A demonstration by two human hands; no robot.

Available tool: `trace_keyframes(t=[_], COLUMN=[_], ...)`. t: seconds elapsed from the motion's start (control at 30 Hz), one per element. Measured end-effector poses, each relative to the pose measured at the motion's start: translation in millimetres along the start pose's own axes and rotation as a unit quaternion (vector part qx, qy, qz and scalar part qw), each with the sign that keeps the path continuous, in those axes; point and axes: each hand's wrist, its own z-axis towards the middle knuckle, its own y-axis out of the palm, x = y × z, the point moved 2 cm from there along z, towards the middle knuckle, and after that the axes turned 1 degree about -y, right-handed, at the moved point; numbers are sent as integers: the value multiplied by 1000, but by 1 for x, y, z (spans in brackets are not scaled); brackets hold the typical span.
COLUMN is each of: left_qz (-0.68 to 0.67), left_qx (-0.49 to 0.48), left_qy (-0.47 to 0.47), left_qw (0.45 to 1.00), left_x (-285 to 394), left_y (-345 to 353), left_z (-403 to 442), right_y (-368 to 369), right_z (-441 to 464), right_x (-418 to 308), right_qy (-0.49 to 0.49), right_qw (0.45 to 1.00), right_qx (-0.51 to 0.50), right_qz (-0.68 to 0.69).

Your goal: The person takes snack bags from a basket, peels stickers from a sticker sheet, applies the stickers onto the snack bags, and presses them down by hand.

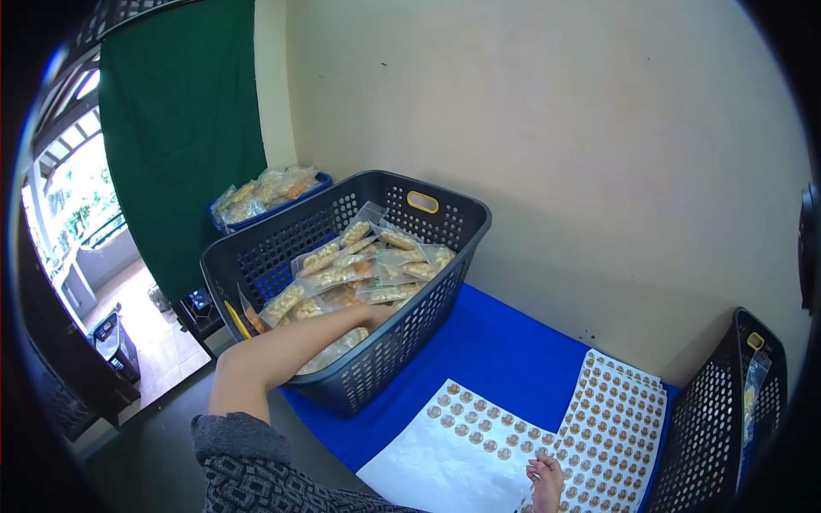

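My left arm stretches over the near side of a large dark perforated basket. My left hand is down among clear bags of pale, nut-like pieces, its fingers hidden by the basket wall and the bags. My right hand is over a white sheet of round stickers, with its fingers curled together near the remaining rows. Whether a sticker is between those fingertips is too small to tell. Part of the sheet is bare backing.
More full sticker sheets lie to the right on the blue table cover. A second dark basket stands at the right edge with a bag inside. Behind the large basket is a blue basket of filled bags. A green curtain hangs beside the doorway.
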Motion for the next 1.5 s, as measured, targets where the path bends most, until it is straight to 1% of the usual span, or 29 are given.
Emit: trace_keyframes(t=[0.07,0.17,0.2,0.27,0.3,0.33,0.37,0.4,0.43,0.53,0.57,0.63,0.7,0.73,0.8,0.83,0.9,0.93,1.0,1.07,1.13,1.17,1.2,1.27,1.33,1.37,1.4,1.47,1.5], left_qz=[-27,-56,-39,97,87,85,-6,-111,-231,-429,-425,-523,-514,-496,-443,-437,-354,-327,-340,-427,-432,-406,-379,-441,-468,-474,-475,-521,-525], left_qx=[24,83,110,124,222,324,416,427,469,443,441,324,224,163,59,4,-57,-88,-91,-41,-37,-18,3,34,27,26,25,39,41], left_qy=[24,63,74,43,91,93,133,108,115,196,201,275,268,258,284,281,280,266,270,308,307,295,285,310,288,276,280,261,264], left_qw=[999,993,990,987,967,938,900,891,845,762,764,739,784,813,848,854,890,903,896,849,847,865,880,842,835,835,834,812,808], left_x=[4,10,12,38,35,47,59,66,74,90,98,124,155,173,192,197,208,209,209,212,216,213,212,214,208,207,206,203,204], left_y=[2,-10,-21,-62,-80,-101,-116,-127,-129,-136,-135,-123,-103,-92,-64,-49,-39,-33,-22,-20,-21,-20,-18,-20,-25,-30,-31,-34,-35], left_z=[-1,-6,-8,-28,-38,-59,-87,-106,-122,-148,-153,-153,-155,-159,-148,-143,-143,-141,-136,-138,-142,-141,-139,-138,-139,-141,-142,-140,-140], right_y=[3,-1,5,8,5,4,7,7,9,18,23,35,65,75,100,109,130,135,147,159,165,166,161,144,119,99,77,33,21], right_z=[-3,-5,-6,-8,-9,-11,-10,-11,-11,-8,-6,-5,-9,-10,-13,-16,-24,-27,-33,-34,-34,-35,-29,-9,24,39,51,57,59], right_x=[-4,-4,-11,-16,-16,-15,-16,-17,-18,-20,-20,-26,-41,-48,-62,-68,-83,-89,-101,-112,-118,-119,-112,-91,-82,-63,-43,5,23], right_qy=[18,24,25,16,29,43,9,9,15,17,23,27,29,28,-5,-7,-87,-90,-65,-50,-83,-134,-129,-53,-112,-57,-2,14,13], right_qw=[999,998,996,995,994,992,992,992,992,994,995,994,998,998,979,981,948,950,966,972,973,966,969,954,946,986,1000,964,963], right_qx=[44,39,54,86,70,55,75,84,89,82,60,45,-59,-47,-194,-181,-269,-255,-249,-225,-215,-220,-212,-235,-230,-117,0,94,95], right_qz=[-10,-46,-67,-52,-77,-101,-98,-95,-93,-70,-82,-91,-16,-12,61,64,148,153,24,52,24,-16,-17,179,200,100,-2,-248,-253])
